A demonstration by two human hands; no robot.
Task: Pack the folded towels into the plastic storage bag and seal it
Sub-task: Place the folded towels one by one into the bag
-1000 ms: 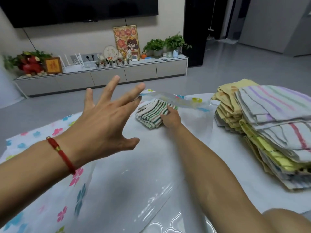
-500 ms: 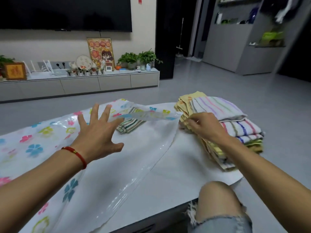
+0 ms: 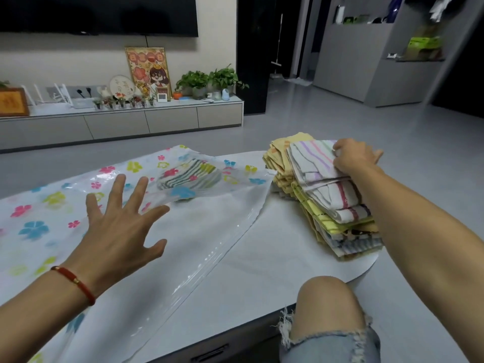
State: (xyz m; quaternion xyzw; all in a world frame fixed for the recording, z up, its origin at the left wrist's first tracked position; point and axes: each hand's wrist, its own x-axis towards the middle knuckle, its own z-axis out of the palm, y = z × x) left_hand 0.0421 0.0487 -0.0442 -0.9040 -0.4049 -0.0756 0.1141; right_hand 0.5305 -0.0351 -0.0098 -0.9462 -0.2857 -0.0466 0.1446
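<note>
Right hand [image 3: 352, 159] had left the bagged striped towel [image 3: 191, 175] and gripped the pile's [image 3: 337, 205] top towel; left hand [image 3: 123, 226] stayed spread wide; we judged packing barely begun.

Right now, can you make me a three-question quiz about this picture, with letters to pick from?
1. Where is the green-striped towel?
A. Inside the bag
B. On the floor
C. On the knee

2. What colour is the wrist band?
A. Blue
B. Red
C. Yellow

3. What is the right hand doing?
A. Resting flat on the table
B. Grasping the top towel of the pile
C. Zipping the bag

Answers:
1 A, its stripes show through the flowered plastic.
2 B, a red cord circles the left wrist.
3 B, its fingers curl over the pile's top towel, while the left hand is spread open.
</note>
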